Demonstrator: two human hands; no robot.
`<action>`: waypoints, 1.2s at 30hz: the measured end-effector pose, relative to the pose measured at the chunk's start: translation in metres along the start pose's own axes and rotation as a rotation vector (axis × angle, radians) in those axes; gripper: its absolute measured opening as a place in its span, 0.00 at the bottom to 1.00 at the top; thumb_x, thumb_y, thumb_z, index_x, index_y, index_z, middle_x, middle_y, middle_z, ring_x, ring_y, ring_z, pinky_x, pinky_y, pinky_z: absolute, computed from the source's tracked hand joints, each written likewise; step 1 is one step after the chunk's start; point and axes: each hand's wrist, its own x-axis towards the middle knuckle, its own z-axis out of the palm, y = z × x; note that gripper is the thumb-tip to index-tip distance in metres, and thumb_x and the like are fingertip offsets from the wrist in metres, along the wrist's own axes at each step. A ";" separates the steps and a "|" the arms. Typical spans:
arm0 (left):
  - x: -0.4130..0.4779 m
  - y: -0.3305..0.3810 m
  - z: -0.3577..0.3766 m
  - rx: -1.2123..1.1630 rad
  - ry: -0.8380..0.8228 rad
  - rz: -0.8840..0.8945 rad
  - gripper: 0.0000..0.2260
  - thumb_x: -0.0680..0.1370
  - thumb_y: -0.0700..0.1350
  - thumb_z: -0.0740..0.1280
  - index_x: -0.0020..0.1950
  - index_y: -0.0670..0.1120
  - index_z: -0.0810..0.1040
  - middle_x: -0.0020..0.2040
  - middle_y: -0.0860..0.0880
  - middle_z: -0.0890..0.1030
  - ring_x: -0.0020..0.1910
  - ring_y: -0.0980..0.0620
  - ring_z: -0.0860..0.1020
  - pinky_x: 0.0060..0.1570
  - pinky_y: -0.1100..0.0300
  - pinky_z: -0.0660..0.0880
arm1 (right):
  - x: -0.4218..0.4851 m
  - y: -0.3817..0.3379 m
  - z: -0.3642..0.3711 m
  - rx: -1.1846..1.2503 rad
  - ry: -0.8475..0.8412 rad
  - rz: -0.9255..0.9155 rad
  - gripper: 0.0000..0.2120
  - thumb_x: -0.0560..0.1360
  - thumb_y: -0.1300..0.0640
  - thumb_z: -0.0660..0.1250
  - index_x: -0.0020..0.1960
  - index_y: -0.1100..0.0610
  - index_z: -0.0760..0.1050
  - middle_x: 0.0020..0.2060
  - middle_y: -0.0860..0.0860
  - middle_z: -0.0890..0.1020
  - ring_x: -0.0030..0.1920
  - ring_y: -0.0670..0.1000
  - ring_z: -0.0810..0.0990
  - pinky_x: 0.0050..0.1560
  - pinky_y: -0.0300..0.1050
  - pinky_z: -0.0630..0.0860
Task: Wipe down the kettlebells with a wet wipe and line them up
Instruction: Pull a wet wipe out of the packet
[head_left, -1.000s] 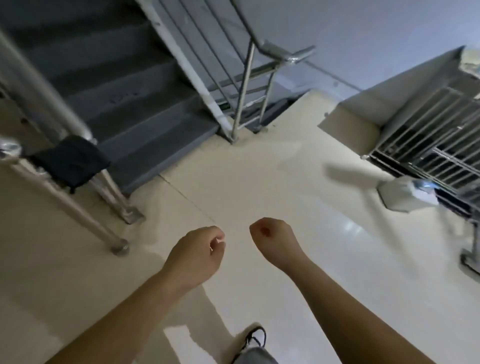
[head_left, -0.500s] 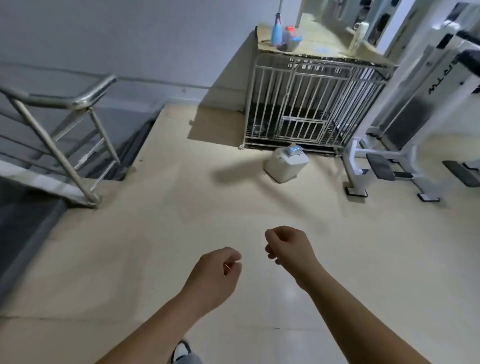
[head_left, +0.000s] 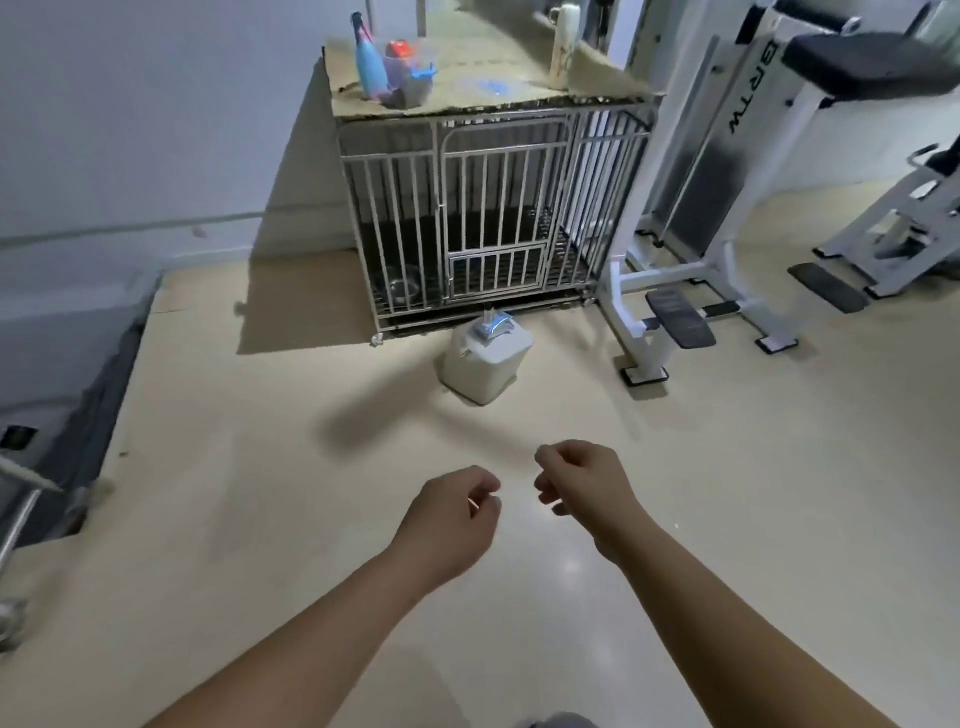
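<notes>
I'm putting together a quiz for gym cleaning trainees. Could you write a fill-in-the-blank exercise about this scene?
The tall blue bottle stands on the brown cardboard sheet covering the ____ of the silver barred metal cage. The white plastic jug sits on the beige floor in ____ of that cage. In this view, the white steel gym machine stands on the cage's ____ side. The left hand and right hand both hold ____.
Missing words: top; front; right; nothing.

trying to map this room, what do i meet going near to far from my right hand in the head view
right hand → white jug → metal cage → blue bottle on top of it
</notes>
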 end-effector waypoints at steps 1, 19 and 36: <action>0.035 0.012 0.004 0.001 -0.018 0.014 0.08 0.79 0.50 0.64 0.57 0.57 0.79 0.49 0.60 0.80 0.41 0.61 0.80 0.39 0.66 0.78 | 0.029 -0.005 -0.010 0.013 0.015 0.004 0.14 0.78 0.55 0.66 0.47 0.67 0.79 0.41 0.62 0.85 0.33 0.49 0.81 0.37 0.47 0.76; 0.593 0.036 0.038 0.032 0.041 -0.086 0.08 0.78 0.45 0.65 0.55 0.51 0.80 0.48 0.53 0.82 0.44 0.54 0.81 0.49 0.58 0.79 | 0.592 -0.070 -0.057 -0.022 -0.069 0.064 0.12 0.77 0.56 0.64 0.45 0.65 0.79 0.35 0.53 0.81 0.30 0.47 0.78 0.31 0.36 0.73; 1.027 -0.246 0.173 0.558 0.200 -0.069 0.26 0.77 0.55 0.60 0.75 0.65 0.60 0.79 0.45 0.59 0.68 0.41 0.72 0.66 0.46 0.72 | 1.016 0.178 0.085 0.173 -0.018 -0.019 0.07 0.81 0.53 0.65 0.51 0.50 0.82 0.43 0.42 0.82 0.44 0.43 0.79 0.50 0.41 0.76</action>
